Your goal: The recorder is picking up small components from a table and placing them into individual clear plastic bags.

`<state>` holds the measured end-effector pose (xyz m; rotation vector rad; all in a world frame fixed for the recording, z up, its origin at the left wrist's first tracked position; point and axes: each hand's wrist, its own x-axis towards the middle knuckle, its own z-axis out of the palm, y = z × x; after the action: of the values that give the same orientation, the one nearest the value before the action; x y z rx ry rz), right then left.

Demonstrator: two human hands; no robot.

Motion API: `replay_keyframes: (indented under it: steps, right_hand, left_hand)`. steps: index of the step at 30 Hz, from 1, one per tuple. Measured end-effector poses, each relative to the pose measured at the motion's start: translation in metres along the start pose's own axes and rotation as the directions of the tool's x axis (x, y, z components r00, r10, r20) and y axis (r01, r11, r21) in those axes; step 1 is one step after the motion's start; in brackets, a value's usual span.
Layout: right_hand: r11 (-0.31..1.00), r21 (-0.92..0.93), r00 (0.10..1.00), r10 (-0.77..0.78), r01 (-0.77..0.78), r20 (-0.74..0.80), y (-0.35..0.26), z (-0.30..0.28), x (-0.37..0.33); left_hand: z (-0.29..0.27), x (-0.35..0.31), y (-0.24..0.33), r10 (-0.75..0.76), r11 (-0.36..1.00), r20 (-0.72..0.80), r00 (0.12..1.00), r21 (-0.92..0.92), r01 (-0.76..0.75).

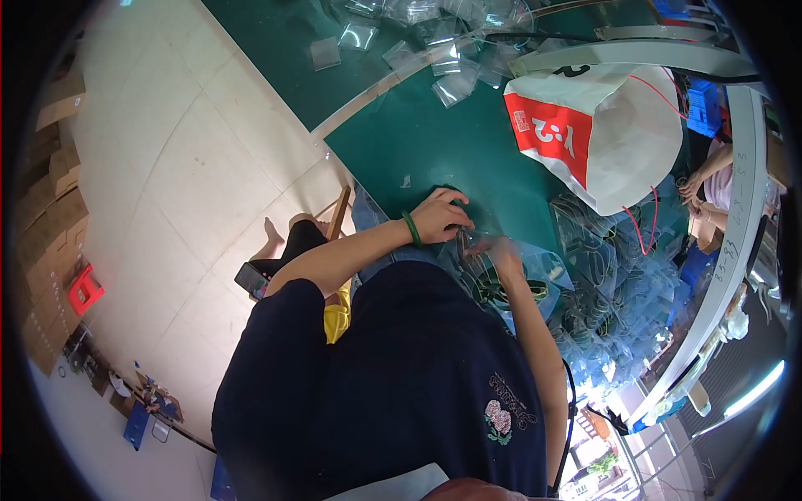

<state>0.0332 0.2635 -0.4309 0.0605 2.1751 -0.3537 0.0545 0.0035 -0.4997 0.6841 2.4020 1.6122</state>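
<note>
At the near edge of the green table point(418, 138), my left hand point(439, 217), a green bangle on its wrist, has its thumb side closed on the edge of a small clear plastic bag point(469, 242). The upper fingers curve over the tabletop. My right hand point(505, 257) is slightly blurred, its bent fingers pressed together at the other side of this bag. What lies inside the bag is too small to make out. Close beside my right wrist lie larger clear bags with dark green rings point(535, 290) in them.
A big pile of bagged loops point(601, 275) covers the right side. A white and red carrier bag point(551, 134) stands behind it. Small clear packets point(447, 63) are scattered at the far side. A curved grey frame point(735, 209) rises at right, with another person's hands point(689, 190) beyond.
</note>
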Motion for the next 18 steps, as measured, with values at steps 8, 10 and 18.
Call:
replay_keyframes:
  steps: [8,10,18]
  right_hand:
    - [0.982,-0.179,0.997,0.051,-0.059,-0.051,-0.070,-0.031,-0.034]
    - [0.982,-0.177,0.997,0.064,-0.070,-0.040,-0.067,-0.029,-0.033]
    - [0.984,-0.153,0.994,-0.101,0.094,-0.039,-0.037,-0.017,-0.018]
  left_hand:
    - [0.002,-0.003,0.002,-0.015,1.000,-0.007,1.000,-0.003,0.015]
    - [0.002,-0.002,0.002,-0.013,1.000,-0.005,1.000,0.001,0.013]
    - [0.005,-0.002,0.000,0.001,1.000,-0.042,0.999,-0.007,-0.002]
